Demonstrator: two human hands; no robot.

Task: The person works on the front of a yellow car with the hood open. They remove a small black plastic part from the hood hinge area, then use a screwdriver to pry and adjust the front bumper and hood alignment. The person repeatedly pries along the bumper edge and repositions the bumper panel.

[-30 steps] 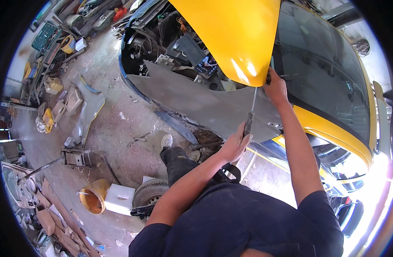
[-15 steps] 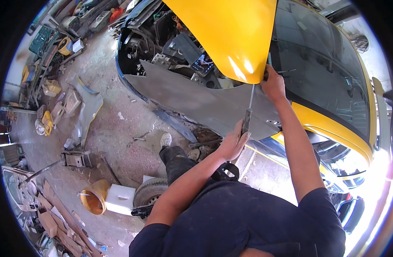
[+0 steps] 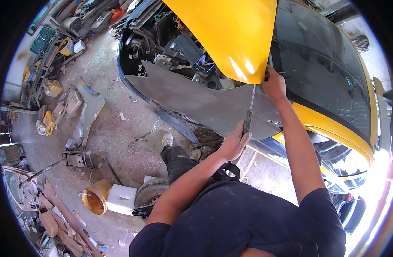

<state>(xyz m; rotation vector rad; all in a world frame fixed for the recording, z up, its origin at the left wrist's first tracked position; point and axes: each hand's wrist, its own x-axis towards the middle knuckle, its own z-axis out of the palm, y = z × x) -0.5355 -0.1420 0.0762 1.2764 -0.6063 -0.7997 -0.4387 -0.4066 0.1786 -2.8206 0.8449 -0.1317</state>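
Note:
In my left hand (image 3: 234,144) is a screwdriver (image 3: 248,121) with a dark handle. Its long thin shaft points up to the lower corner of the raised yellow hood (image 3: 237,40); the tip is hidden at or under the edge there. My right hand (image 3: 274,85) is closed at that same corner, on a small dark piece that its fingers partly cover and I cannot make out. Below the hood, the grey unpainted fender (image 3: 192,96) stretches along the car's side, under both hands. The windshield (image 3: 321,64) lies just right of my right hand.
A lit phone (image 3: 204,64) rests in the open engine bay. On the floor at left are a loose fender panel (image 3: 88,118), a floor jack (image 3: 78,159), a yellow bucket (image 3: 96,197), a white box (image 3: 122,198) and a tyre (image 3: 151,192). Cardboard and scrap line the left side.
The view has shifted very slightly. Both hands and the screwdriver keep nearly the same place at the hood's corner.

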